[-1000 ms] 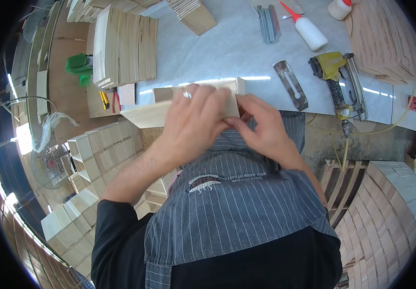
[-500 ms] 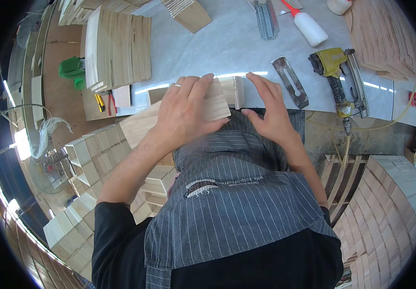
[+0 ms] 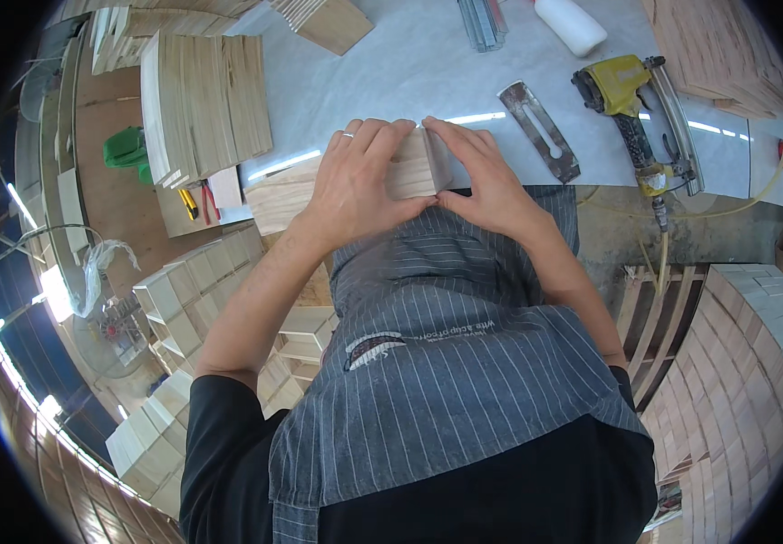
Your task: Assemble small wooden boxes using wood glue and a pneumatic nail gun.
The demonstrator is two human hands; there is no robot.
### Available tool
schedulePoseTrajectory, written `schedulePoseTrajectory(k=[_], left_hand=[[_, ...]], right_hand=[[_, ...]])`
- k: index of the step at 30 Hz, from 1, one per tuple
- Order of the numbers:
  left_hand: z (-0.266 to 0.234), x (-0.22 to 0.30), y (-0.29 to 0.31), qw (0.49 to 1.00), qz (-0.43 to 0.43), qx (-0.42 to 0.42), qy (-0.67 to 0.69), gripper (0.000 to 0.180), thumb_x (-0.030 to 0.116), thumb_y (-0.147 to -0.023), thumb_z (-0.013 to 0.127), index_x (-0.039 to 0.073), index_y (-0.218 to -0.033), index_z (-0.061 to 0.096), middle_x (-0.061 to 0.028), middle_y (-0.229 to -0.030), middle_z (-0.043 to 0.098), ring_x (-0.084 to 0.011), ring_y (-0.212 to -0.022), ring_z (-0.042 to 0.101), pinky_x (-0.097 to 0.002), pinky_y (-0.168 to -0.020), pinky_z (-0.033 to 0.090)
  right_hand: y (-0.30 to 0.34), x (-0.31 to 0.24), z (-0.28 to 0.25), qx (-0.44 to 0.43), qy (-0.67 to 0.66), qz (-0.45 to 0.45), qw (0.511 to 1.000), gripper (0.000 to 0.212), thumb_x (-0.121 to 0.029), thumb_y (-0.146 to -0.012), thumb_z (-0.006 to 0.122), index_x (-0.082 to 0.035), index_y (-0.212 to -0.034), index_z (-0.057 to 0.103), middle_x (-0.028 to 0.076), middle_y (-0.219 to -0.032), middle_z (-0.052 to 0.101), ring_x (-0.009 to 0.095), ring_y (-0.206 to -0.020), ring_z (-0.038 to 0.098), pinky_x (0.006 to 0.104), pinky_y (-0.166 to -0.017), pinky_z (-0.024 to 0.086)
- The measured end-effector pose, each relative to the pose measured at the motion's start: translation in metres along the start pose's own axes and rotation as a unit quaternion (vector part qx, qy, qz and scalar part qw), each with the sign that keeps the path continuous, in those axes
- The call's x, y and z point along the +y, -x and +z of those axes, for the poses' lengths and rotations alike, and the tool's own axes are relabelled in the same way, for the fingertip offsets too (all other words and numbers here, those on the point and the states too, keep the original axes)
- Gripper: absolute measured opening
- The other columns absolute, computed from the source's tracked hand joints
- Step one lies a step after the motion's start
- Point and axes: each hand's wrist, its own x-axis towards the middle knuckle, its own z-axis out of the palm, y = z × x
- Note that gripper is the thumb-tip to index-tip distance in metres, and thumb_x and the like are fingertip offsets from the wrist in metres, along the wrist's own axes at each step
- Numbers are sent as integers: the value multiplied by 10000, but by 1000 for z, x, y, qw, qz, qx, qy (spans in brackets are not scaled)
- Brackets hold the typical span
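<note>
At the near edge of the table lies a pale wooden board (image 3: 282, 197), level over other wood and reaching out to the left. My left hand (image 3: 359, 186) grips it across its width, thumb on the near edge and fingers on the far one. A short upright wooden end piece (image 3: 441, 161) meets the board's right end. My right hand (image 3: 489, 181) closes round that end piece, with fingertips at its far corner and thumb at its near corner. Both thumbs nearly touch. What lies under the board is mostly hidden.
Right of my hands lie a slotted metal blade (image 3: 541, 131) and a yellow nail gun (image 3: 622, 91) with its hose. Stacked boards (image 3: 205, 109) stand left, beside a green tool (image 3: 126, 148) and a yellow cutter (image 3: 188, 204). A white bottle (image 3: 573, 25) lies farther back.
The board has come down from a tilt and now lies level against the end piece. My right hand has moved left and closed on the end piece.
</note>
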Motion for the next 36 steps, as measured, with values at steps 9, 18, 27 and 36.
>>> schedulePoseTrajectory(k=[9,18,27,36], left_hand=[[7,-5,-1,1000,-3,-17,16,813,332,-610,908,40,-1291,573,-108,-1090,602,-301,-1006,576,-414,-869,453],[7,-7,-2,1000,12,-11,21,808,317,-612,904,35,-1292,568,-113,-1072,605,-312,-989,583,-423,-856,461],[8,-12,-3,999,26,-7,41,810,318,-604,910,32,-1286,579,-118,-1057,621,-317,-963,588,-429,-852,464],[11,-14,-1,998,17,2,54,810,326,-607,901,47,-1301,591,-111,-1052,628,-313,-952,588,-430,-857,464]], right_hand=[[0,1,0,-4,-15,-3,1000,908,-45,-718,770,-110,-1538,386,107,-1522,455,357,-1360,421,438,-1162,371],[-1,2,0,3,1,-11,1000,883,-81,-719,798,-78,-1511,408,135,-1494,472,384,-1301,460,456,-1118,410],[-1,2,0,2,-2,-1,1000,858,-114,-736,799,-78,-1503,416,125,-1496,473,378,-1297,464,450,-1115,414],[-1,1,0,10,-9,-5,1000,846,-98,-731,803,-80,-1491,430,108,-1491,481,371,-1273,477,454,-1103,423]])
